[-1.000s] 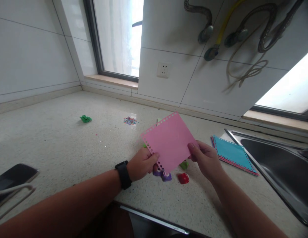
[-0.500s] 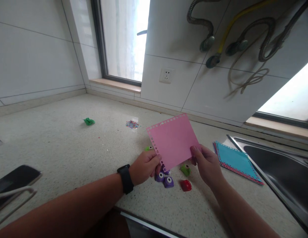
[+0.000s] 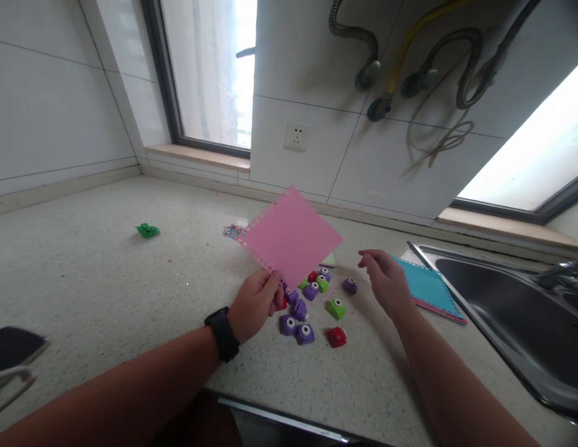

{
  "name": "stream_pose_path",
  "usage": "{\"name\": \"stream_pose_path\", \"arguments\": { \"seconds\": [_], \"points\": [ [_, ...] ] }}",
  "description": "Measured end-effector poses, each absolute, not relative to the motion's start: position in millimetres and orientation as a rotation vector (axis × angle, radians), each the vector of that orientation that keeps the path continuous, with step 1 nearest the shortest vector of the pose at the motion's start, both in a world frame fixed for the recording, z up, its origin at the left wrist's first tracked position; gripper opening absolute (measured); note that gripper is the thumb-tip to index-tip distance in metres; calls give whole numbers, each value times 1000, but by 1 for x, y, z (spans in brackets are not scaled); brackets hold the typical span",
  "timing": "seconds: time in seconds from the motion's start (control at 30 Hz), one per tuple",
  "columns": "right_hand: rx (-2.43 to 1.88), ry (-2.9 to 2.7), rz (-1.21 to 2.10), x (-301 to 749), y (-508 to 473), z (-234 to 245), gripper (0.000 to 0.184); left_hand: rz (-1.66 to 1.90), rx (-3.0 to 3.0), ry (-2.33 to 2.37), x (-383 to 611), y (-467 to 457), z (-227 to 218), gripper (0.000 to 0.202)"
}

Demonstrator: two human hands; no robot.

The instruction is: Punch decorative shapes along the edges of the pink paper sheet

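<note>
Left hand, wearing a dark watch at the wrist, grips a pink sheet between thumb and fingers by its near corner. From my head-camera view, the sheet is raised above a pale speckled counter, turned like a diamond, with small holes punched along its two left-hand edges. I see the right hand apart from it, holding nothing, its fingers loosely curled; it appears beside a stack of coloured sheets, blue on top, next to the metal sink on the right.

Between the hands, nearer to me, lies a loose group of small purple, green and red punches, several with round white tops. Among them I can pick out a red punch at the near side, a green punch just beyond it, and a purple punch farther right. Some are partly hidden by the pink sheet. Far left lies a crumpled green lump; right of it, a patch of coloured bits reaches the sheet's left corner in my view.
</note>
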State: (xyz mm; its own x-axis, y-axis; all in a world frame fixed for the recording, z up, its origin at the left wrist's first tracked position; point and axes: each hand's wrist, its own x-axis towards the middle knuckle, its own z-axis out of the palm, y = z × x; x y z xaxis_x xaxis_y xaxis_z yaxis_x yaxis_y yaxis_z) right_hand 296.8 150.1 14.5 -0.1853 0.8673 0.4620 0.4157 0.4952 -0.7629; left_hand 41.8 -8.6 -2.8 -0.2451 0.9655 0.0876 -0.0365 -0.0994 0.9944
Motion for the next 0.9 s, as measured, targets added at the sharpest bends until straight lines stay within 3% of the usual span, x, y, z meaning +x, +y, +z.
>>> {"name": "stream_pose_path", "arguments": {
  "seconds": [0.27, 0.43, 0.53, 0.9],
  "points": [
    [-976, -2393, 161, 273, 140, 7, 18, 1555, 979, 1301, 41, -6, 3, 43],
    [-772, -2490, 214, 263, 120, 19, 15, 1617, 934, 1275, 40, -5, -1, 41],
    [-698, -2556, 208, 257, 109, 26, 23, 1624, 908, 1270, 41, -4, -1, 40],
    [-844, -2498, 173, 250, 109, 22, 20, 1630, 892, 1261, 41, -4, 1, 41]
  ]
}}
